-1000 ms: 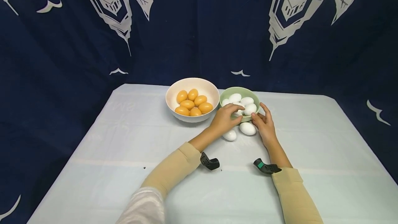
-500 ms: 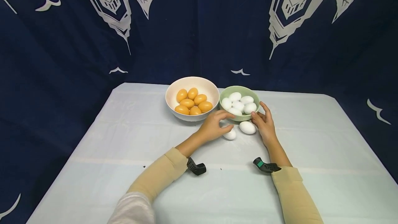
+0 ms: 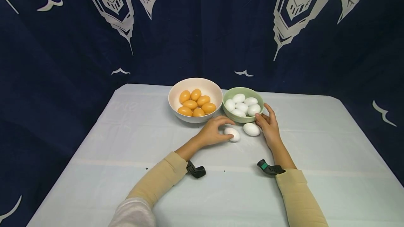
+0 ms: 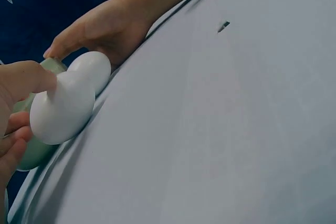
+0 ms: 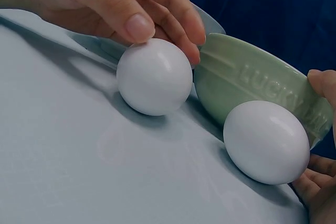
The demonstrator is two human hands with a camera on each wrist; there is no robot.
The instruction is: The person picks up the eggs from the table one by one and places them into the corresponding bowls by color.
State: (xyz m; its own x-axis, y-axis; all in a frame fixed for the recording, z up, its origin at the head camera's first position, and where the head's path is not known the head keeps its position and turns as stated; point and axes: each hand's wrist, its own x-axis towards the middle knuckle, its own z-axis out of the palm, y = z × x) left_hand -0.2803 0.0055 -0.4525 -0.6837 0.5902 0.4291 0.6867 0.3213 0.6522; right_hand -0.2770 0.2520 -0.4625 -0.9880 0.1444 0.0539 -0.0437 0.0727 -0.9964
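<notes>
My left hand is spread around a white egg lying on the table. Its thumb touches the egg, while a gap shows between the other fingers and the shell in the head view. My right hand holds the right side of a small green bowl, thumb at the rim and fingers against the outside. Inside this bowl lie several white eggs. A second loose white egg rests on the table just in front of the bowl, beside the right hand.
A larger cream bowl with several orange-yellow eggs stands directly left of the green bowl. Both stand near the back of the white table. Behind hangs a dark blue patterned curtain.
My left hand has come out of the green bowl, moving left and toward me, down around the loose egg. Another white egg now shows in the bowl's front. The right hand keeps its place.
</notes>
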